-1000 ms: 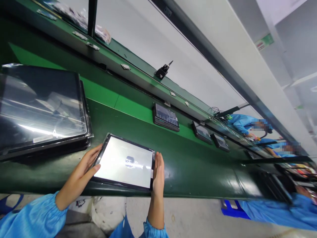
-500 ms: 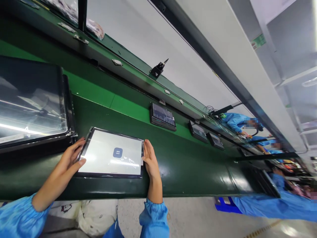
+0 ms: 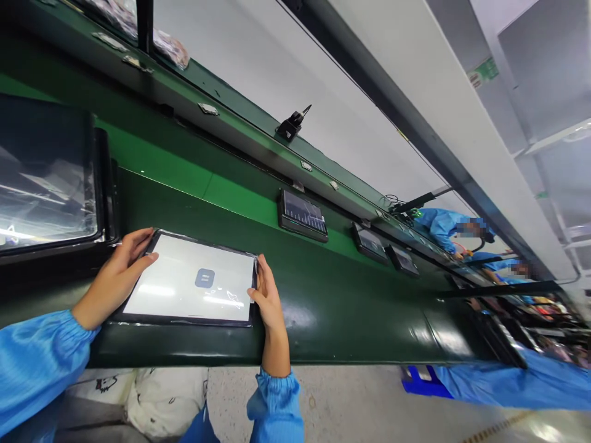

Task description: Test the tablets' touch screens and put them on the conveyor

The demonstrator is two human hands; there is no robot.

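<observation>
A tablet (image 3: 184, 280) with a lit white screen and a small blue-grey icon lies flat on the dark green conveyor belt (image 3: 351, 295), close to its near edge. My left hand (image 3: 115, 277) grips the tablet's left edge, with fingers curled over its top corner. My right hand (image 3: 265, 292) clasps the right edge, thumb on the screen side. Both of my sleeves are bright blue.
A stack of large dark screens in clear film (image 3: 46, 184) sits on the belt at the left. Further tablets (image 3: 302, 215) lie along the belt to the right. A black clamp (image 3: 290, 126) stands on the green rail behind. Co-workers in blue (image 3: 443, 227) work far right.
The tablet and both hands have moved left across the view and the tablet now lies flatter. Its screen went from a blurred logo to a plain square icon. The large screens slid further out left.
</observation>
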